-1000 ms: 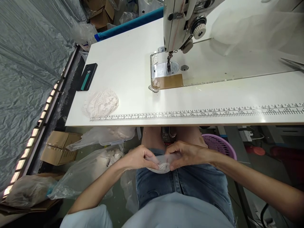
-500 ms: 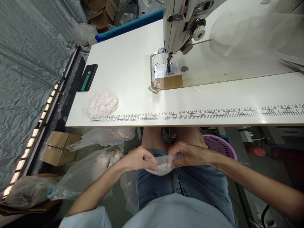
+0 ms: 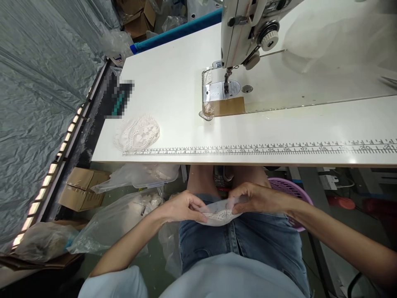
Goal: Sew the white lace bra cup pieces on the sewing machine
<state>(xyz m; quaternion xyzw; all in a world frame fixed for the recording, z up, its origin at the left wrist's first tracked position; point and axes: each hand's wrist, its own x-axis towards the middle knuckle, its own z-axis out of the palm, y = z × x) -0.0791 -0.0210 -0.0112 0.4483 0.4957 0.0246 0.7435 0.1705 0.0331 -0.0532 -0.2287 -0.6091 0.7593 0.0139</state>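
Over my lap I hold a sheer white piece of fabric with a lace band (image 3: 219,215) stretched between both hands. My left hand (image 3: 187,208) pinches its left end between thumb and fingers. At the other end, my right hand (image 3: 252,200) grips the fabric with its fingers curled over the edge. The piece sags a little at its lower side. On the table in front, to the left, lies a loose coil of white lace trim (image 3: 138,133), apart from both hands.
A sewing machine (image 3: 228,80) stands on the white table (image 3: 173,103), which has a printed ruler (image 3: 248,150) along its front edge. Scissors (image 3: 389,80) lie far right. Plastic bags (image 3: 118,223), a cardboard box (image 3: 82,188) and a purple basket (image 3: 293,190) are below.
My right hand has moved to the right, away from the left one, and the lace-banded fabric is spread wider between them. The whole view has shifted slightly.
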